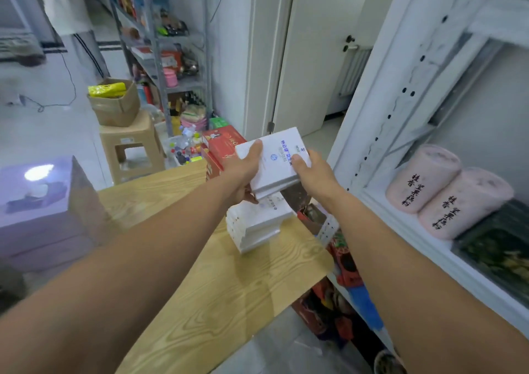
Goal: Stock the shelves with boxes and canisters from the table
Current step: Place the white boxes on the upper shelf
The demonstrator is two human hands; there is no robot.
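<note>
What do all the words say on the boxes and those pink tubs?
"桂香 坚果藕粉": black writing down each of the two pink canisters.
"益生菌", probably: the end of the blue line on the white box held by the left hand and right hand; the rest is too blurred.
Red box and white stack: print too blurred to read.

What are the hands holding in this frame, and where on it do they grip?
A white box, held above the white stack: left hand grips its left edge, right hand its right edge, thumbs on top.
</note>
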